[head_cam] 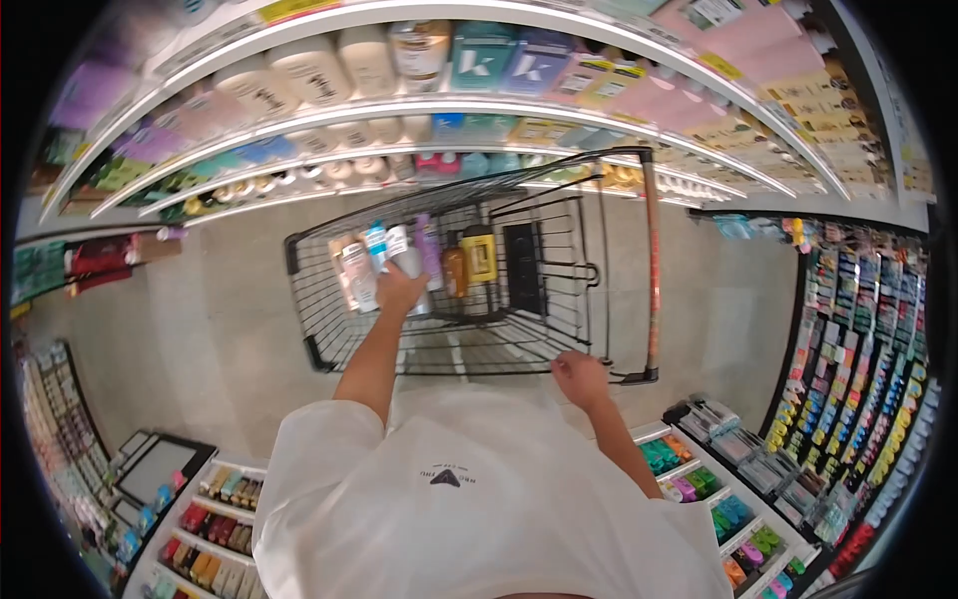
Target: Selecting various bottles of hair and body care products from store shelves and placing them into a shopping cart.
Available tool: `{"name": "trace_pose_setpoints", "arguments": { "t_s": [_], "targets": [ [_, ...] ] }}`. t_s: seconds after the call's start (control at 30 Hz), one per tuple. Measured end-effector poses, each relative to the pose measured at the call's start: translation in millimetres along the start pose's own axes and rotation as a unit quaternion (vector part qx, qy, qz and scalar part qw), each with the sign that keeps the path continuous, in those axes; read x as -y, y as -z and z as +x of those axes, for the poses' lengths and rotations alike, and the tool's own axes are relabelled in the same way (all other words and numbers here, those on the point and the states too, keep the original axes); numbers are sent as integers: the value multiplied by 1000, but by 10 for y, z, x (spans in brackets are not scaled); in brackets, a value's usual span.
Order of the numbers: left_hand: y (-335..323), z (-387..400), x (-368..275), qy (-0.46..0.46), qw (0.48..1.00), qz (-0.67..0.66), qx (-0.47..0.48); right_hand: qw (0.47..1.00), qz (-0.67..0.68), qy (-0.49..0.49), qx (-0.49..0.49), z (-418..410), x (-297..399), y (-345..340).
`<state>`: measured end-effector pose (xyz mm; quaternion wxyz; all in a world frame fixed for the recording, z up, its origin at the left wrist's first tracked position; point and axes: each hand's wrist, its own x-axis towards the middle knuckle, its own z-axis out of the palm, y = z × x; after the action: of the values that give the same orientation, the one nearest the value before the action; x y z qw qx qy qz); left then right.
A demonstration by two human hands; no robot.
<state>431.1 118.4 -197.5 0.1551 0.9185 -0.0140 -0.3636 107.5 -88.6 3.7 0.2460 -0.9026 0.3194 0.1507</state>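
My left hand (400, 290) reaches over the near side of a black wire shopping cart (479, 371). Its fingers and thumb lie on either side of a white-and-grey bottle (408, 260), partly covered by the hand. Left of it stand a pale pink bottle (359, 277) and a bottle with a blue top (376, 238). To its right are a purple bottle (427, 251), an amber bottle (454, 271) and a yellow bottle with a dark cap (479, 254). My right hand (582, 379) is curled at the cart's near rim; whether it grips the wire is unclear.
Lit shelves (389, 105) packed with bottles run along the far side. The cart's orange-red handle (653, 262) is at right. Tiled floor (217, 299) surrounds the cart. A hanging-goods rack (846, 374) stands at right, with low product shelves (217, 517) behind me.
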Motion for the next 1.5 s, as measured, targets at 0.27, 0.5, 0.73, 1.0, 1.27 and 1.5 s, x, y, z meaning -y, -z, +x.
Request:
{"name": "trace_pose_setpoints", "arguments": {
  "t_s": [0.27,0.5,0.73,1.0,1.27,1.5],
  "targets": [
    [-628,709,431,15,984,125,-127,991,25,65,118,196,204,-114],
    [-858,675,250,56,974,121,-182,990,43,71,117,229,155,-28],
    [-491,595,199,116,968,123,-185,989,52,84,109,243,35,-139],
    [429,407,1062,-32,986,108,-120,992,55,106,30,247,48,-270],
    [1904,-443,725,-289,877,-251,-288,994,-48,96,23,332,140,-604],
    [3555,-1089,278,-357,809,-232,-404,990,-90,89,59,295,344,-576]
  ]
}}
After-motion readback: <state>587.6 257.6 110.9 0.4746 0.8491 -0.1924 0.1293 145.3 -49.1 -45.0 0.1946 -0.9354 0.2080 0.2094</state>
